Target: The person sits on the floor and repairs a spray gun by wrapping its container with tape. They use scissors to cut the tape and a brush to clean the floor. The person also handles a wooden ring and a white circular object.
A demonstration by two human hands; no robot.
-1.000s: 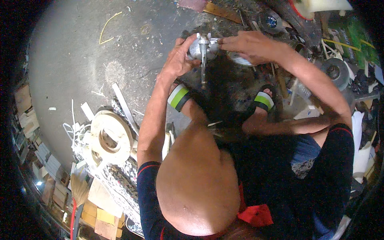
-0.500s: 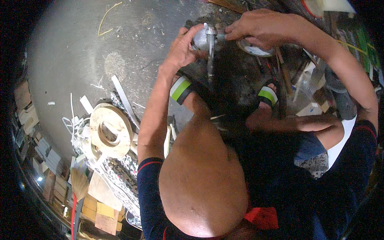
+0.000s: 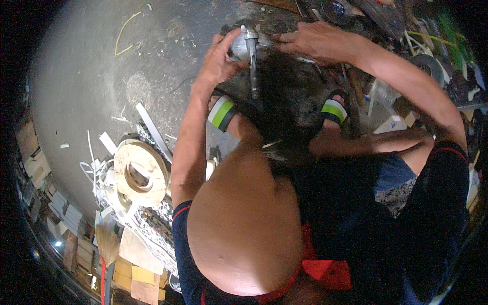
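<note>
My left hand [image 3: 218, 58] is closed around a rounded, silver-grey metal tool body [image 3: 238, 50]. A collar sits at the body's right end, and from it a dark, bar-like part [image 3: 253, 71] points down toward my feet. Just right of the tool, my right hand [image 3: 317, 43] reaches in with its fingers bent and drawn together at the tips. Motion blurs those fingertips, and what they hold is hard to make out. A pale edge of something [image 3: 305, 60] shows under that hand, mostly covered by it.
My feet in striped sandals [image 3: 222, 113] stand on the dark floor below the tool. At the left lie a round wooden ring [image 3: 141, 173], white strips [image 3: 155, 132] and a broom [image 3: 107, 241]. Mixed scrap and a grey round container [image 3: 428, 68] crowd the right. A yellow cord [image 3: 122, 33] lies far left.
The tool and my left hand have shifted slightly left in view. My right hand has moved a little left, and the round, pale-rimmed thing seen beneath it is now mostly hidden.
</note>
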